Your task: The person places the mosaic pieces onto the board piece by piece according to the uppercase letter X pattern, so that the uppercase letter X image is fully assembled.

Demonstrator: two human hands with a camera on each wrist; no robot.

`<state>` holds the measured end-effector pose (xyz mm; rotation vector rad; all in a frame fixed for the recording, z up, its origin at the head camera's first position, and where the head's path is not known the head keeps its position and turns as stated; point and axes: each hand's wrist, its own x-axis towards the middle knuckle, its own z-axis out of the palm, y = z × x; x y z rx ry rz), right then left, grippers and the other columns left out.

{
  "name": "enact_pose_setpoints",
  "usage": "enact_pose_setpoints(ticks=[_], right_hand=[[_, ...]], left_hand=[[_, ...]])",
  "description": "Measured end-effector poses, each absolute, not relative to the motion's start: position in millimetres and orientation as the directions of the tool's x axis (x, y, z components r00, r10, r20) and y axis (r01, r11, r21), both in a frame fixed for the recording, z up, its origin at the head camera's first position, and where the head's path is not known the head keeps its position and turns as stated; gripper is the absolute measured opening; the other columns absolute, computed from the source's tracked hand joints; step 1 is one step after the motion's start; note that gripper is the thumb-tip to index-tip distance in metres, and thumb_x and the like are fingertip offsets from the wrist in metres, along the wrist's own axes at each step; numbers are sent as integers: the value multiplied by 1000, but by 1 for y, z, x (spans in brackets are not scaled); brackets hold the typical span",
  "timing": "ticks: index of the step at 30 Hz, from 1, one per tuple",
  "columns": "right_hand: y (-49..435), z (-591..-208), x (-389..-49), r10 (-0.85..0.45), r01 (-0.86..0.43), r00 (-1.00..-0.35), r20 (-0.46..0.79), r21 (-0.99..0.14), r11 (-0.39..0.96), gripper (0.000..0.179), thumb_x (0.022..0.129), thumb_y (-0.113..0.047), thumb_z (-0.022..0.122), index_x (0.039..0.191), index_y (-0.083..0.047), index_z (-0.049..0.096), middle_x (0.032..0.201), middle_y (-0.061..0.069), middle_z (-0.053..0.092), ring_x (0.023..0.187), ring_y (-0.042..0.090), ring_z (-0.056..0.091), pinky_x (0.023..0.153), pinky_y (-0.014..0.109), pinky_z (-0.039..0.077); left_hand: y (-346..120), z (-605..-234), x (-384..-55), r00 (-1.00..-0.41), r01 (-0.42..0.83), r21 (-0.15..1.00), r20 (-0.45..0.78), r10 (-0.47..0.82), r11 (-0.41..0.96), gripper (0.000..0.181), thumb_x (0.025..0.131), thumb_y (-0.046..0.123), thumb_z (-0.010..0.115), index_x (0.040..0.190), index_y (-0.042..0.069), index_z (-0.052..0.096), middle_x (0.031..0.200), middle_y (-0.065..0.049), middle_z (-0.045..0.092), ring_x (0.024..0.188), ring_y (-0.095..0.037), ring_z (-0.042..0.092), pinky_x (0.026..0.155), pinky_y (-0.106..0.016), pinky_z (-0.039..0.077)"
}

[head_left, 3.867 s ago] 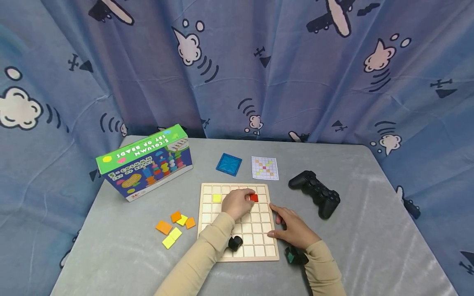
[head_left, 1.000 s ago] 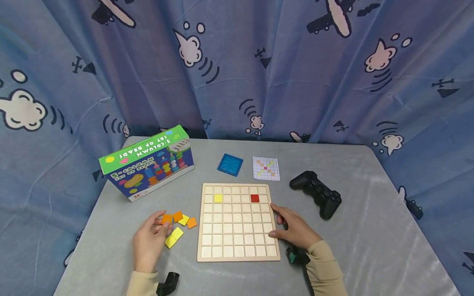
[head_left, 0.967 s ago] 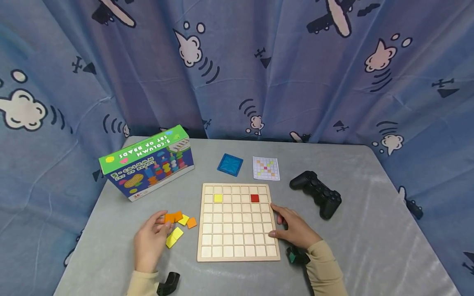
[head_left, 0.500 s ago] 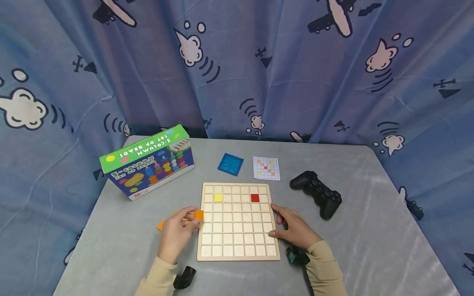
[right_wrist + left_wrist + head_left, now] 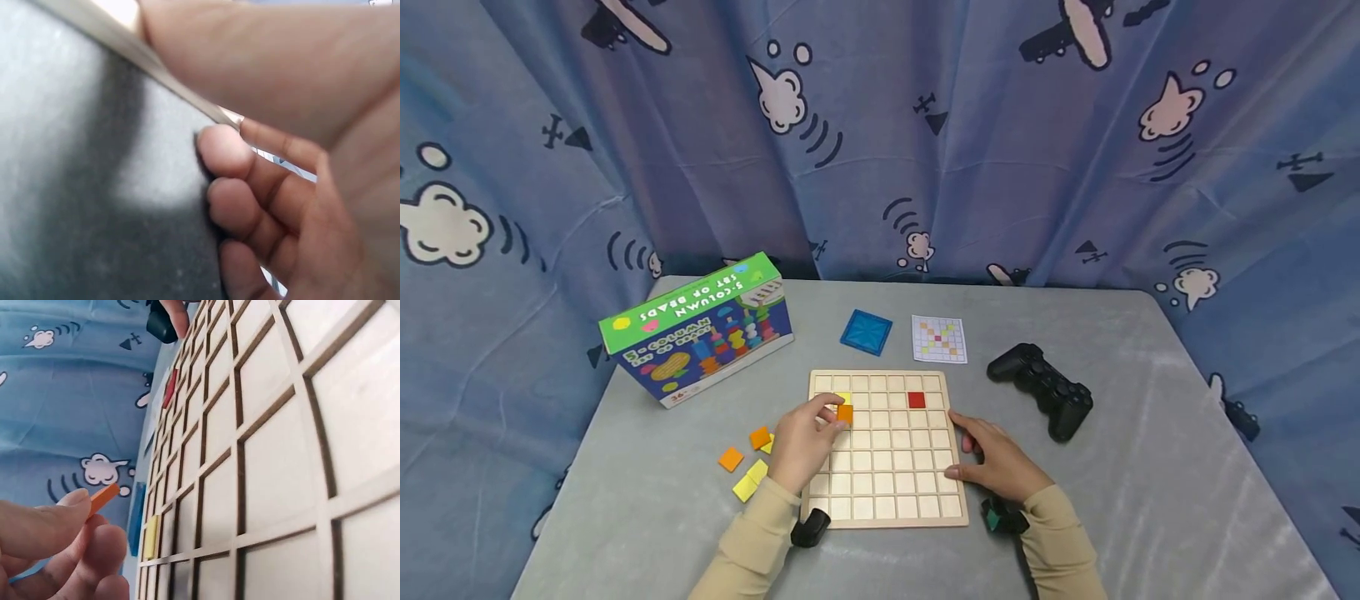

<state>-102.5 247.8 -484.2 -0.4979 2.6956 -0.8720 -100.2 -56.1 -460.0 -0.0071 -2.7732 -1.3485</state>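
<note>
My left hand pinches a small orange square tile between thumb and fingertips, over the upper left of the wooden grid board. In the left wrist view the orange tile is seen edge-on, tilted and raised. Just behind it on the board sits a yellow tile, partly covered in the head view. A red tile lies in a cell of the same row, farther right. My right hand rests at the board's right edge, thumb and index finger touching it, the other fingers loosely bent.
Left of the board lie loose orange tiles and yellow tiles, some partly behind the left hand. Behind the board are a blue square tray and a pattern card. A toy box stands back left, a black game controller lies right.
My left hand left the red tile, went down to the loose tiles, took hold of an orange one and carried it right and up over the board. The right hand has stayed put.
</note>
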Motion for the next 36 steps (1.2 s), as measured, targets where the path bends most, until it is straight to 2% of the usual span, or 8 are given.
enact_pose_setpoints(ticks=[8,28,36], right_hand=[[248,-485,-103,-402,-246,-906,-137,-602,760,82,78,-39,77,144,-7,41,90,-5,45,83,12,39,73,27,31],[248,-485,-103,-398,-236,-906,-145,-607,759,82,78,-40,77,144,-7,41,90,-4,45,84,12,40,74,27,31],[249,-487,-104,-404,-246,-906,-129,-616,749,82,78,-39,78,144,-6,41,90,-4,46,83,11,39,73,26,31]], left_hand=[[-49,-474,-113,-999,37,798,22,33,601,27,83,13,75,110,14,68,80,1,62,62,-8,54,56,-24,43],[-46,-481,-117,-999,13,791,-22,49,612,26,84,15,74,109,13,68,77,3,63,61,-9,51,61,-27,44],[-41,-483,-117,-997,38,772,-14,77,634,24,82,14,75,105,11,70,71,7,58,63,-9,49,64,-27,44]])
